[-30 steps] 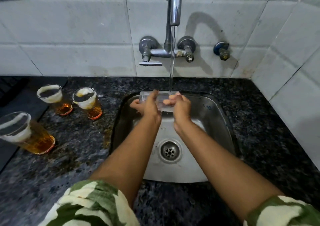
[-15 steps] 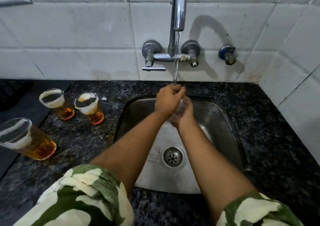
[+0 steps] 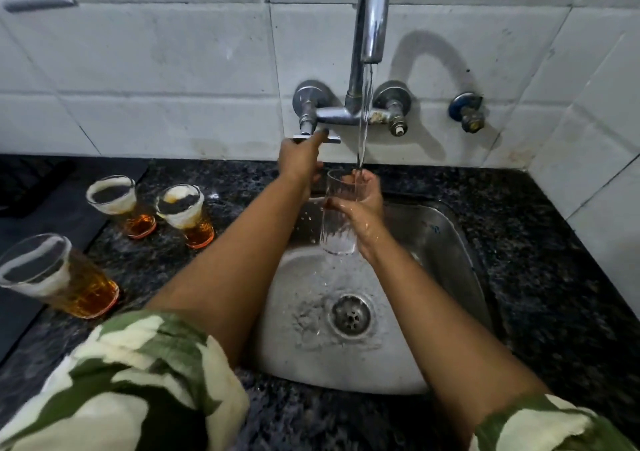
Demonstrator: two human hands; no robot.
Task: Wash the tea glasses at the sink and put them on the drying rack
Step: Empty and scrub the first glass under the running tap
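Evidently to rinse it, the right hand [image 3: 360, 208] grips a clear glass [image 3: 337, 223] upright under the stream over the sink [image 3: 446, 242], while the left hand [image 3: 301, 158] reaches fingers onto the tap lever [image 3: 317, 138], likely to adjust the flow.

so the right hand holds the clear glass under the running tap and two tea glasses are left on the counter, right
Not quite: the head view shows three amber tea glasses left on the dark speckled stone counter, not two. The rest stands: the right hand holds the clear ribbed glass under the running chrome tap.
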